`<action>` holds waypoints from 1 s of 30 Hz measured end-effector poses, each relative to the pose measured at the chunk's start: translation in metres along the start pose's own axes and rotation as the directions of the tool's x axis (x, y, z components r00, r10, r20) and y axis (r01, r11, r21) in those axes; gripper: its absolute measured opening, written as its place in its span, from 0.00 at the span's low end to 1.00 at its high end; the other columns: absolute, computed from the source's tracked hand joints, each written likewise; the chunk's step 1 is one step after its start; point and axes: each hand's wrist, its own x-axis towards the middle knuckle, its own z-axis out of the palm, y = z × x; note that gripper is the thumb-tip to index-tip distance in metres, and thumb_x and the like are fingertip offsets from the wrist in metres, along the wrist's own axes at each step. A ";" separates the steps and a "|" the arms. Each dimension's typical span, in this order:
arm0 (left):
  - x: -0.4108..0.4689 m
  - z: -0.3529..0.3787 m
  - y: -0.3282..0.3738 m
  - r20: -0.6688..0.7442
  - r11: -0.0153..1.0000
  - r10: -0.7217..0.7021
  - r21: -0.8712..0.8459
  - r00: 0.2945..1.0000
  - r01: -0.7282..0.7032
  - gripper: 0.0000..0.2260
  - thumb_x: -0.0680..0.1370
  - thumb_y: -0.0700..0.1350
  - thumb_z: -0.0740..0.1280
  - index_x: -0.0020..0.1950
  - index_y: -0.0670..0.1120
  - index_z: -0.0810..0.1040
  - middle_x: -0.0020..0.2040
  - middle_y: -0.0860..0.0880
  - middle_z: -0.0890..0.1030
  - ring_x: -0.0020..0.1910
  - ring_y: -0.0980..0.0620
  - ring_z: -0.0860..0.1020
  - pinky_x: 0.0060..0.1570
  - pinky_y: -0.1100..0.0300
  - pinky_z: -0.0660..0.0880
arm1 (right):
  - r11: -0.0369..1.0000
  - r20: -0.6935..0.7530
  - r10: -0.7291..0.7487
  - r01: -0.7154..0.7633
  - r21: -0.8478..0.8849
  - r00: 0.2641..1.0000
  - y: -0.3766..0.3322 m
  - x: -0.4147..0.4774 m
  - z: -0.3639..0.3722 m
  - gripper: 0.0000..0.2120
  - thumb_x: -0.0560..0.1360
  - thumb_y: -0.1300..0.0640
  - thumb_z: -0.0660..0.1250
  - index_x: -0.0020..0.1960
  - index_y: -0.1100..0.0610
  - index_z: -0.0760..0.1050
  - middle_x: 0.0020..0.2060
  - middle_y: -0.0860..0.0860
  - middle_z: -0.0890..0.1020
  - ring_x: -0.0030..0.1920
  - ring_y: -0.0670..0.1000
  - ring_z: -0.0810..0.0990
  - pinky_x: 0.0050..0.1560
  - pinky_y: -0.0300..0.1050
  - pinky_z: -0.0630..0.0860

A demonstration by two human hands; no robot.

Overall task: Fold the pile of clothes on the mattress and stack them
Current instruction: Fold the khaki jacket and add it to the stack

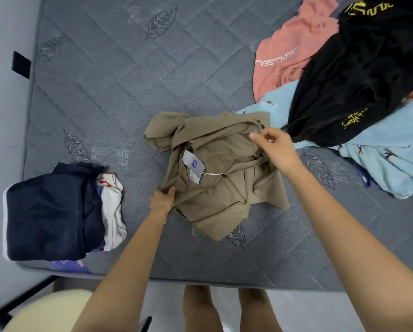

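Khaki garment (224,188) lies crumpled and unfolded on the grey quilted mattress (128,80), close to its near edge; all positions below are taken from this garment. A white hang tag (193,165) on a string rests on its upper left part. Left hand (163,198) is at the garment's near-left edge, fingers curled over the fabric and gripping it. Right hand (276,148) is at the garment's far-right part, thumb and fingers pinching a fold of the cloth. The hands are apart, with the body of the garment between them. Left of the garment, well apart: a folded navy stack (49,212), with a white piece with red stripes (113,212) showing at the side nearest the garment. Right of it and beyond lies the unfolded pile. In it, a light blue garment (392,159) touches the khaki cloth's far-right corner, a black garment with yellow print (358,73) lies over the blue one, and a pink shirt (284,51) lies farthest.
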 end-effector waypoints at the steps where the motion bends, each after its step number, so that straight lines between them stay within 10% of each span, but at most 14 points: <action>1: 0.001 0.000 -0.003 -0.081 0.998 -0.030 0.052 0.996 0.034 0.29 0.80 0.52 0.63 0.74 0.36 0.60 0.72 0.35 0.64 0.71 0.37 0.64 0.70 0.47 0.61 | 0.993 0.091 0.027 -0.016 -0.119 0.996 0.007 -0.002 -0.001 0.12 0.71 0.49 0.75 0.48 0.54 0.77 0.42 0.48 0.78 0.44 0.46 0.75 0.49 0.42 0.71; 5: 0.005 -0.005 -0.019 -0.021 0.999 0.032 0.023 0.999 -0.032 0.24 0.81 0.49 0.62 0.71 0.35 0.66 0.69 0.36 0.70 0.68 0.38 0.68 0.70 0.51 0.63 | 0.771 0.230 0.034 0.120 -0.625 0.973 0.030 -0.004 -0.007 0.38 0.67 0.46 0.77 0.72 0.53 0.67 0.66 0.52 0.73 0.67 0.54 0.69 0.68 0.49 0.64; 11: -0.007 -0.010 -0.042 0.215 0.990 0.143 -0.038 0.966 -0.138 0.23 0.80 0.56 0.62 0.68 0.42 0.72 0.64 0.44 0.75 0.64 0.46 0.72 0.61 0.58 0.66 | 0.704 0.076 0.144 -0.048 -0.708 0.987 0.046 -0.006 0.003 0.36 0.70 0.53 0.75 0.73 0.57 0.64 0.63 0.60 0.69 0.63 0.62 0.70 0.64 0.54 0.68; 16: -0.012 -0.006 -0.054 -0.020 0.936 0.347 -0.061 0.938 -0.347 0.06 0.77 0.34 0.66 0.44 0.40 0.70 0.40 0.45 0.72 0.45 0.49 0.70 0.42 0.63 0.65 | 0.774 -0.067 0.052 -0.082 -0.628 0.996 0.050 -0.015 -0.006 0.11 0.72 0.59 0.71 0.53 0.61 0.77 0.56 0.61 0.72 0.60 0.60 0.69 0.58 0.46 0.67; 21: -0.028 -0.026 -0.036 -0.333 0.847 0.351 -0.285 0.875 -0.448 0.05 0.81 0.36 0.59 0.47 0.43 0.66 0.38 0.48 0.68 0.40 0.50 0.67 0.39 0.60 0.65 | 0.925 0.077 0.182 -0.144 -0.352 0.980 0.023 -0.031 -0.021 0.11 0.70 0.58 0.76 0.41 0.58 0.73 0.32 0.46 0.78 0.34 0.45 0.75 0.29 0.31 0.67; 25: -0.050 -0.056 -0.002 -0.423 0.770 0.395 -0.331 0.815 -0.545 0.04 0.81 0.39 0.60 0.47 0.44 0.68 0.39 0.49 0.67 0.39 0.55 0.66 0.43 0.59 0.66 | 0.961 0.369 0.248 -0.178 -0.214 0.896 -0.016 -0.045 -0.034 0.12 0.70 0.55 0.76 0.40 0.62 0.76 0.32 0.50 0.79 0.34 0.47 0.76 0.33 0.36 0.71; 30: -0.096 -0.106 0.041 -0.387 0.632 0.635 -0.237 0.669 -0.738 0.03 0.81 0.39 0.62 0.48 0.40 0.71 0.41 0.47 0.72 0.37 0.59 0.70 0.41 0.65 0.69 | 0.994 0.282 0.003 0.028 -0.107 0.959 -0.080 -0.062 -0.034 0.19 0.71 0.52 0.75 0.41 0.69 0.75 0.34 0.53 0.75 0.36 0.47 0.72 0.40 0.42 0.68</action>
